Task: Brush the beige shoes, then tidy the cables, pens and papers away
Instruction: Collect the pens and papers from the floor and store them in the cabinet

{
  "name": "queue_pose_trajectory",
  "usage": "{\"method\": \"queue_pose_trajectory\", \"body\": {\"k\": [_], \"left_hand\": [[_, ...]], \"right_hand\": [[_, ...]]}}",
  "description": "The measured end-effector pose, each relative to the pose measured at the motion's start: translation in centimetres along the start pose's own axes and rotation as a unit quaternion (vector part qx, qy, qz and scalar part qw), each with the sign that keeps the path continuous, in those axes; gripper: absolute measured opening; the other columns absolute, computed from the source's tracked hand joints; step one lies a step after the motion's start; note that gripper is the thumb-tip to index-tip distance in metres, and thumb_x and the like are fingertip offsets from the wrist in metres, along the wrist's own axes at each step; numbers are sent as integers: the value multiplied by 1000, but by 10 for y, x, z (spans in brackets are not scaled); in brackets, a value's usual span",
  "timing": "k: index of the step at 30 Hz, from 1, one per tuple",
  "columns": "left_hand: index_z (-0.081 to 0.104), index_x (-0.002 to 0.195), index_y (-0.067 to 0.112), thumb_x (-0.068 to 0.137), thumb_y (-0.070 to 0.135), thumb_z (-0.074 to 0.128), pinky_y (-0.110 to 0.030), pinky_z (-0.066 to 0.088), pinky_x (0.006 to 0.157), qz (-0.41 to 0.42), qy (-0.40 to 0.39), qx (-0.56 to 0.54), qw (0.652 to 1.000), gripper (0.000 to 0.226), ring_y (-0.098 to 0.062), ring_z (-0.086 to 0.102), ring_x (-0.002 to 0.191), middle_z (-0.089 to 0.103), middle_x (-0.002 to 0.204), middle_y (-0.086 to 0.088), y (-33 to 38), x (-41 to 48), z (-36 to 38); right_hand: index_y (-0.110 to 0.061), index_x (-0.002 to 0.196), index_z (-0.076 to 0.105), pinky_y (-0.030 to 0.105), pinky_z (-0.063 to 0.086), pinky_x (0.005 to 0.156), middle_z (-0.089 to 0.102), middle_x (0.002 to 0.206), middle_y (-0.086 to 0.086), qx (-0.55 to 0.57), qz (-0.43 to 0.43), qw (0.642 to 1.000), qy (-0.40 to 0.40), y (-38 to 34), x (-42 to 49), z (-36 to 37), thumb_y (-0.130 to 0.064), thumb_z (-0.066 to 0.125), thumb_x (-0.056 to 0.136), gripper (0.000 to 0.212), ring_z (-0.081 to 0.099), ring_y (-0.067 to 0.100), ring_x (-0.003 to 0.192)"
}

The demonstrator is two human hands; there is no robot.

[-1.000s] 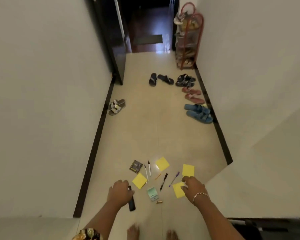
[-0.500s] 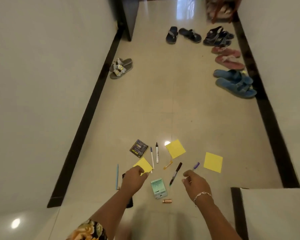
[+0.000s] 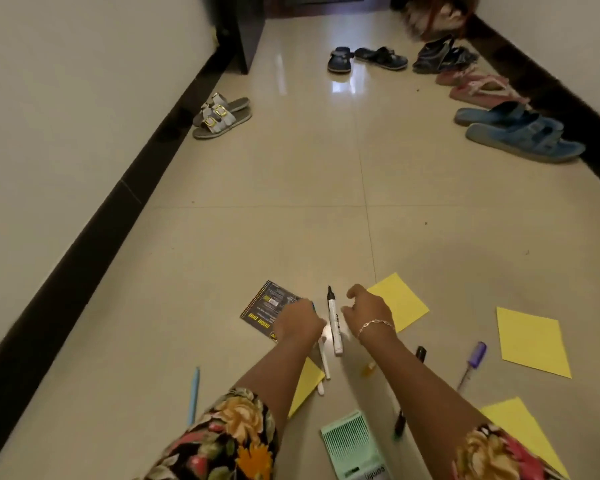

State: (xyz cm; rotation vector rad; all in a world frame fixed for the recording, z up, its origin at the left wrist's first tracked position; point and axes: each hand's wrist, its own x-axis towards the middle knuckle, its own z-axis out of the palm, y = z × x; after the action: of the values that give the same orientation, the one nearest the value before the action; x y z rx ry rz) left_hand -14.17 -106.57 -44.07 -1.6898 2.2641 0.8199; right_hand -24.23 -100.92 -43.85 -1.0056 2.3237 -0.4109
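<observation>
I lean over the tiled floor. My left hand (image 3: 300, 322) has its fingers curled down over the top of a white pen (image 3: 323, 358), whose blue cap shows just past the knuckles. My right hand (image 3: 366, 311) hovers with loosely bent fingers and holds nothing, just right of a white marker (image 3: 335, 323) with a black cap. Yellow papers (image 3: 532, 341) lie scattered around, one (image 3: 399, 303) partly under my right hand. The beige buckle shoes (image 3: 222, 116) stand far off by the left wall. I see no cables.
A dark booklet (image 3: 267, 304), a light blue pen (image 3: 193, 393), a purple pen (image 3: 471, 362), a black pen (image 3: 420, 353) and a green notepad (image 3: 352, 445) lie near. Blue sandals (image 3: 520, 131), pink ones (image 3: 478, 86) and dark ones (image 3: 368, 58) stand ahead. Walls close both sides.
I have bent lower and moved forward. Both hands have reached ahead from the nearer notes to the white pen and the marker.
</observation>
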Motion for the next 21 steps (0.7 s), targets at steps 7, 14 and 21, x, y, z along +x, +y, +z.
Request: {"method": "queue_pose_trajectory", "body": {"k": [7, 14, 21], "left_hand": [[54, 114, 11, 89, 13, 53, -29, 43, 79, -61, 18, -10, 998, 25, -24, 57, 110, 60, 119, -8, -6, -1, 2], [55, 111, 10, 87, 37, 59, -28, 43, 78, -42, 16, -12, 999, 36, -24, 58, 108, 61, 115, -7, -16, 13, 12], [56, 107, 3, 85, 24, 60, -32, 46, 78, 12, -53, 0, 999, 31, -29, 60, 102, 62, 109, -14, 2, 29, -3]], "right_hand": [[-6, 126, 38, 34, 45, 83, 55, 119, 17, -50, 10, 998, -26, -9, 3, 22, -26, 52, 92, 41, 55, 32, 109], [-5, 123, 36, 33, 45, 80, 55, 117, 17, -74, 16, 996, -37, -8, 19, 38, -15, 52, 90, 38, 57, 33, 106], [-8, 72, 46, 33, 47, 58, 52, 71, 13, 210, 114, 971, -8, 9, 26, 2, -6, 47, 86, 14, 54, 27, 61]]}}
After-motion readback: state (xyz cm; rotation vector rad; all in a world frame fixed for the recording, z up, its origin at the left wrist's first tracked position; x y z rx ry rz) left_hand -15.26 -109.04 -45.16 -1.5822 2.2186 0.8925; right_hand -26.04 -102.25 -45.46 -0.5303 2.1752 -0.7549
